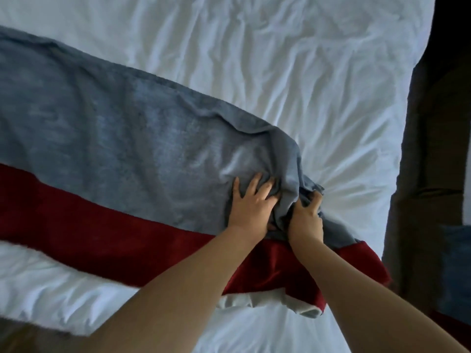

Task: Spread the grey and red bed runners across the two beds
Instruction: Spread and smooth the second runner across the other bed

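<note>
A bed (318, 72) fills almost the whole view, covered in a white sheet (293, 327) that is creased all over, with the wrinkles fanning out from the spot where the hands press down. Along the right side the bed ends at a dark strip of room (433, 149), too dim to tell floor from furniture, and a bluish shape (456, 266) sits low at the right edge, unclear what it is. The runner (114, 149) lies on the sheet with its long axis running from the left edge of the view down and across to the right, so it slants over the bed and stops near the bed's right side. Its grey band (76, 110) is on the far side and its red band (102, 225) on the near side, towards the person. The left stretch lies fairly flat; the right end is bunched and folded, and a near corner is turned up to show a white underside (244, 301). Both bare arms reach in from below to that bunched end. The left hand (251, 207) rests on the grey cloth, outer fingers spread, inner fingers bent into a fold, its grip on the cloth partial. The right hand (305, 220), just beside it, has a closed grip, fingers curled tight round a gathered wad of grey cloth.
</note>
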